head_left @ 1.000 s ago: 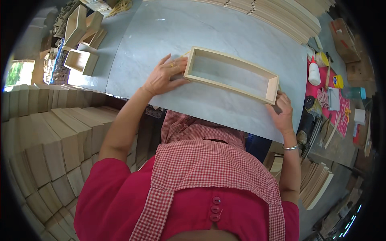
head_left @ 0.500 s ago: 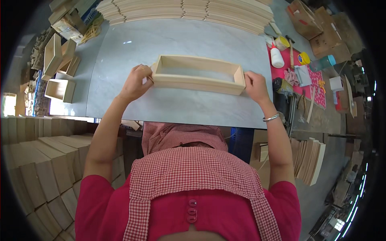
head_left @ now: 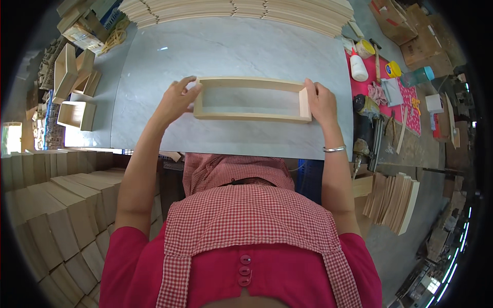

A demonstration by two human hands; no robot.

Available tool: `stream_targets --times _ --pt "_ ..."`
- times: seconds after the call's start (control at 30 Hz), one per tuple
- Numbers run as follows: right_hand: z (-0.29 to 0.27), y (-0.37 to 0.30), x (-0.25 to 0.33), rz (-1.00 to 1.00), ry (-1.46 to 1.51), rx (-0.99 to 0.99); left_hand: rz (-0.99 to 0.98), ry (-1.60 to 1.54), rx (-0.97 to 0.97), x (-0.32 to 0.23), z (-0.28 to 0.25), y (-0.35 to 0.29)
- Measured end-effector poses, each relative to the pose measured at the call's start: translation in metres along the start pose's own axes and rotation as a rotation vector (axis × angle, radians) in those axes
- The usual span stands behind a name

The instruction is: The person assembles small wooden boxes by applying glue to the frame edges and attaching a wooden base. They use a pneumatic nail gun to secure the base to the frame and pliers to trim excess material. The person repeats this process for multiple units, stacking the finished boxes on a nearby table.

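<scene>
A teal bottle [head_left: 417, 76] sits near a yellow tub [head_left: 393, 69] and hammer [head_left: 378, 65], with perhaps rubber bands [head_left: 116, 39] at upper left

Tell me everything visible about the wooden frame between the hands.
The wooden frame is a long, narrow rectangle of pale, seemingly unpainted wood with four thin walls. Its middle looks open, with the grey tabletop showing through. It appears to lie flat there, long sides running left to right. The left hand is at its left end, the right hand at its right.
</scene>
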State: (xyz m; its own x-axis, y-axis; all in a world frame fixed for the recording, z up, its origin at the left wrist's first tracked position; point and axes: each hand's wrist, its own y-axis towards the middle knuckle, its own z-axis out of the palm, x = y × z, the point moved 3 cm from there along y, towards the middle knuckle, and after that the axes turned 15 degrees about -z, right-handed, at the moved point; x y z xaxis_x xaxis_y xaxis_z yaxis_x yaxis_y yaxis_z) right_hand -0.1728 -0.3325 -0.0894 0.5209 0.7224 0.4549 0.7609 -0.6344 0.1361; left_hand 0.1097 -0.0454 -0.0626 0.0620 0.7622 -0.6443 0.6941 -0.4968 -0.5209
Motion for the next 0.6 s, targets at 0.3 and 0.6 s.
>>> stream_targets --times 0.3,0.6 --pt "-0.035 -0.035 -0.004 -0.196 0.652 0.265 0.403 0.121 0.239 0.028 -0.01 -0.001" --pt "-0.026 -0.027 -0.003 -0.295 0.451 0.257 0.465 0.214 0.093 0.018 -0.005 0.007"
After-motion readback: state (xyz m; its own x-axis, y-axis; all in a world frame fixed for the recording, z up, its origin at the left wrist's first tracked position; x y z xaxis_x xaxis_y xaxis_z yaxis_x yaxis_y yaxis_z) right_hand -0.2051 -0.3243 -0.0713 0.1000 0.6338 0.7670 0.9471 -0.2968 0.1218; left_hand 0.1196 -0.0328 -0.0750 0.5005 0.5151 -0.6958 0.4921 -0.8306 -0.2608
